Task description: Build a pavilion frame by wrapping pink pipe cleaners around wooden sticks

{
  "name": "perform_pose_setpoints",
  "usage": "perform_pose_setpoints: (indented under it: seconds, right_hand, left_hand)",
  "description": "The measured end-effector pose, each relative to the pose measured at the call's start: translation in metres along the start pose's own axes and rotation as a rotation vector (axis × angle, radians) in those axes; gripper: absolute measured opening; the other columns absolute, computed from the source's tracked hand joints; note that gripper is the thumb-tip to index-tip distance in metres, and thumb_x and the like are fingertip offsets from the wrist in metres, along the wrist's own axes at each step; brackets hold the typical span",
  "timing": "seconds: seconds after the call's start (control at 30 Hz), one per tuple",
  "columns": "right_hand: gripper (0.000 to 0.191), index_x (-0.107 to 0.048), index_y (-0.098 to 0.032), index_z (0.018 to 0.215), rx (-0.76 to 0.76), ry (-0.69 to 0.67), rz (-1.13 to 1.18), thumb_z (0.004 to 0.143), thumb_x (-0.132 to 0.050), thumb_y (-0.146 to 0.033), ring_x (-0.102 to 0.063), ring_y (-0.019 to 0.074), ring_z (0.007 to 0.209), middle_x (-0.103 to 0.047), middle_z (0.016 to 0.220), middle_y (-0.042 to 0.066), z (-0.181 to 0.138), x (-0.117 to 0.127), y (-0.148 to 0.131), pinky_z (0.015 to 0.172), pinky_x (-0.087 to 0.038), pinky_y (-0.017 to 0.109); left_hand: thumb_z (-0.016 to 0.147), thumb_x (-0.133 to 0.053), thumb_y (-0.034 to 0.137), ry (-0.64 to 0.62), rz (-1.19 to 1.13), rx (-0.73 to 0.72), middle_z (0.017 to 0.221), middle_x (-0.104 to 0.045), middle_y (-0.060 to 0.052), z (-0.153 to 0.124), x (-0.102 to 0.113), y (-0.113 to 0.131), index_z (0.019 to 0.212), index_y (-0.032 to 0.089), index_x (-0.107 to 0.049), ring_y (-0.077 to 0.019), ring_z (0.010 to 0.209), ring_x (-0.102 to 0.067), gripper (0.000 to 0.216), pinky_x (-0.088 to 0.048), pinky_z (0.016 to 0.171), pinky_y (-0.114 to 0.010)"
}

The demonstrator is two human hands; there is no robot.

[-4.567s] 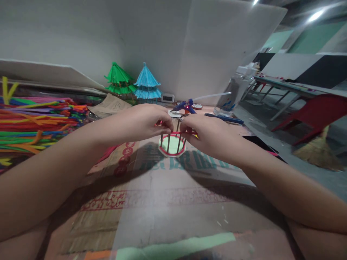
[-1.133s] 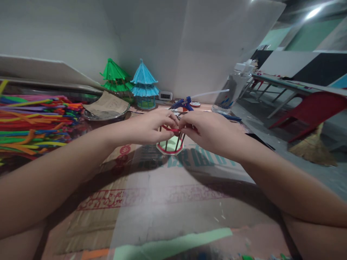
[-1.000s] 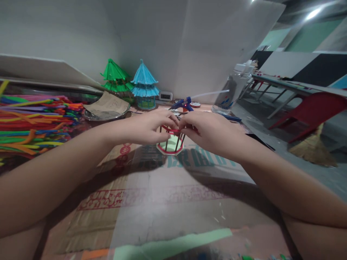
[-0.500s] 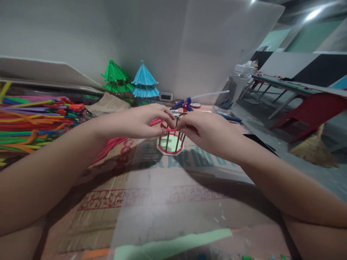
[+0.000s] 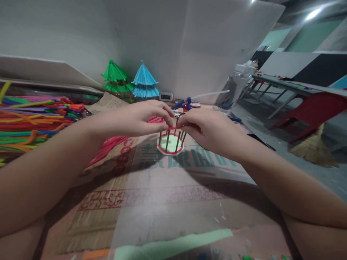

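Note:
Straight ahead on the table stands a small frame: brown upright sticks on a pale octagonal base ringed with red pipe cleaner. A second piece of red pipe cleaner runs across the sticks near their tops. My left hand pinches this piece from the left, thumb and fingers closed at the frame's upper edge. From the right, my right hand grips the same piece with bent fingers beside the stick tops. Both hands hide the back of the frame and part of the upper pipe cleaner.
Many coloured pipe cleaners lie at the left, with a red bundle nearer. Behind stand a green tiered model and a blue one. A blue glue gun and a clear bottle are at the back right.
My left hand has shifted slightly, its thumb now extended along the upper red pipe cleaner. That piece looks straighter and sits slightly higher at the front of the sticks.

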State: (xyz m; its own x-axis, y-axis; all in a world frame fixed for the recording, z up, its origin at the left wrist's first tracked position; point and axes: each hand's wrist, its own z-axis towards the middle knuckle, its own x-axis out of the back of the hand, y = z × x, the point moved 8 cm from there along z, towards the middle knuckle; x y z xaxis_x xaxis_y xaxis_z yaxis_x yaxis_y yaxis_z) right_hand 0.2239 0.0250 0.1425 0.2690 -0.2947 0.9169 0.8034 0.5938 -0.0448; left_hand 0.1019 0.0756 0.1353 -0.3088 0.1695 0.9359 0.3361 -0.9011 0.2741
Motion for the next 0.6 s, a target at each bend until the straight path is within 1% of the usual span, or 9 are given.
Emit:
perform_pose_setpoints:
  seconds: [0.23,0.4,0.5,0.6]
  right_hand:
    - [0.024,-0.078,-0.020,0.100,-0.015,-0.032,-0.003,0.102,-0.056,-0.012,-0.065,0.0205,0.094,-0.079,0.099,0.005,-0.0001,-0.0025,0.0000,0.077,-0.037,0.031]
    - [0.024,-0.077,-0.020,0.103,-0.016,-0.067,-0.016,0.104,-0.055,-0.014,-0.064,0.0214,0.094,-0.079,0.103,0.006,-0.0001,-0.0054,0.0000,0.079,-0.037,0.032]
    - [0.023,-0.077,-0.020,0.101,-0.021,-0.079,-0.016,0.104,-0.054,-0.014,-0.064,0.0219,0.095,-0.079,0.103,0.006,-0.0004,-0.0062,0.0005,0.079,-0.036,0.032]
    - [0.023,-0.076,-0.021,0.098,-0.023,-0.073,-0.017,0.102,-0.055,-0.013,-0.063,0.0210,0.090,-0.078,0.098,0.005,-0.0005,-0.0055,0.0002,0.076,-0.035,0.031]
  left_hand:
    - [0.100,-0.051,0.033,-0.007,0.016,-0.019,0.132,-0.071,-0.008,0.0005,-0.0008,0.0025,0.109,0.022,-0.079,-0.0233,0.125,-0.064,0.032,-0.048,0.111,-0.033]
    - [0.100,-0.052,0.031,-0.002,0.014,-0.035,0.131,-0.073,-0.010,0.0013,-0.0017,0.0043,0.109,0.020,-0.079,-0.0228,0.124,-0.065,0.030,-0.047,0.111,-0.034]
    - [0.100,-0.052,0.031,-0.007,0.012,-0.037,0.132,-0.073,-0.010,0.0023,-0.0027,0.0045,0.108,0.020,-0.078,-0.0225,0.124,-0.065,0.029,-0.047,0.110,-0.033]
    - [0.101,-0.052,0.032,-0.013,0.025,-0.035,0.131,-0.073,-0.009,0.0025,-0.0034,0.0042,0.109,0.020,-0.078,-0.0215,0.123,-0.065,0.030,-0.047,0.109,-0.031]
